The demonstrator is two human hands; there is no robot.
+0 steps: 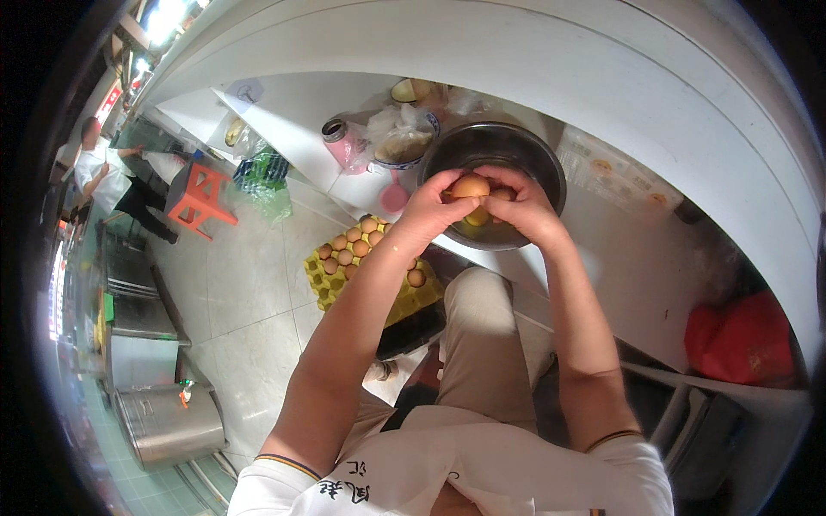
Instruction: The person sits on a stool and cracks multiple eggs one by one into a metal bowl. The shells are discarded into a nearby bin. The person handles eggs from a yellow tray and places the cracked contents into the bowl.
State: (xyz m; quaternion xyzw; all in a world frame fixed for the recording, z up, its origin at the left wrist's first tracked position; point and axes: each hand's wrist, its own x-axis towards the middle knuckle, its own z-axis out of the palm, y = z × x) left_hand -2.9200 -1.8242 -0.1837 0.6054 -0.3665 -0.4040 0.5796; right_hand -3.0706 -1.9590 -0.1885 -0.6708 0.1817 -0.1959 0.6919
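Note:
Over a round metal bowl point(559, 171), both my hands hold a cracked brown egg. My left hand point(431, 205) grips one piece of eggshell point(470, 186). My right hand point(528, 209) has its fingers around another shell piece point(503, 194), and the two thumbs nearly meet between them. Just beneath the thumbs shows a yellow yolk point(477, 217); whether it is falling or lying in the bowl, I cannot tell. My hands hide part of the bowl's inside. Lower left, partly behind my left forearm, a yellow egg tray point(413, 303) carries several brown eggs point(360, 248) and some vacant hollows.
Left of the bowl are a pink bottle point(342, 147), a bagged bowl of food point(404, 145) and a pink round object point(393, 198). A red bag point(739, 342) lies at right. An orange stool point(199, 198), a person point(103, 164) and a steel drum point(171, 426) are farther left.

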